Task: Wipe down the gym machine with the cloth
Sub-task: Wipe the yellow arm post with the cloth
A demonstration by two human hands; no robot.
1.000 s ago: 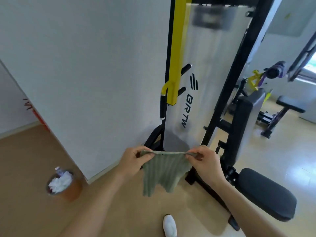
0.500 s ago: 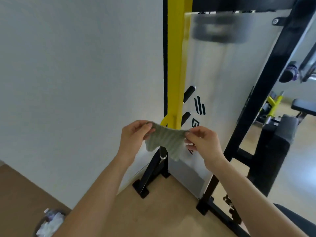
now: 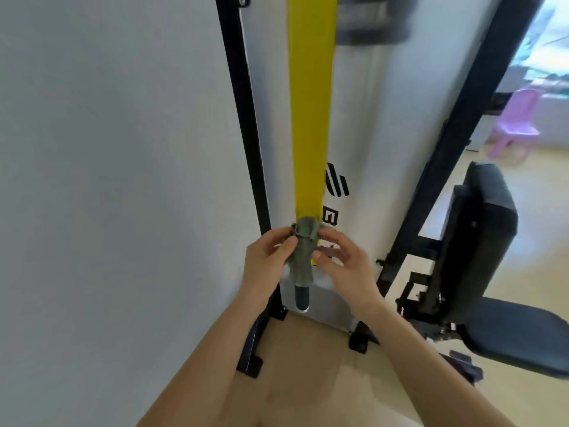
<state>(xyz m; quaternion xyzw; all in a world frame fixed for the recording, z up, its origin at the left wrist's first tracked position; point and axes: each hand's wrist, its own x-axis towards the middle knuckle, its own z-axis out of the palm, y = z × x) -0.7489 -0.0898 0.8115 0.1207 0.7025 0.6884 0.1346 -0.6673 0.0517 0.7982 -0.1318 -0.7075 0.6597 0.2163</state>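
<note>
While the green cloth (image 3: 303,251) lies wrapped over the lower end of the yellow bar (image 3: 311,118) of the gym machine (image 3: 385,143), both hands close on it: the left hand (image 3: 267,261) grips it from 9 o'clock with curled fingers, and the right hand (image 3: 346,268) pinches its edge from 3 o'clock between thumb and fingertips. A black handle tip (image 3: 301,298) shows just below the cloth, at 6 o'clock. Behind the bar stands the machine's white panel, carrying a black striped logo (image 3: 337,183) at 1 o'clock of the cloth, partly hidden by the bar and the right hand. Black frame uprights (image 3: 243,118) flank the panel, with black feet on the floor. A black back pad (image 3: 483,232) and seat pad (image 3: 517,334) lie at 3 to 4 o'clock, well apart from the hands. A purple chair (image 3: 517,124) stands far off at 2 o'clock. A white wall (image 3: 107,149) fills the 9 o'clock side, and the floor (image 3: 308,365) is pale tan.
</note>
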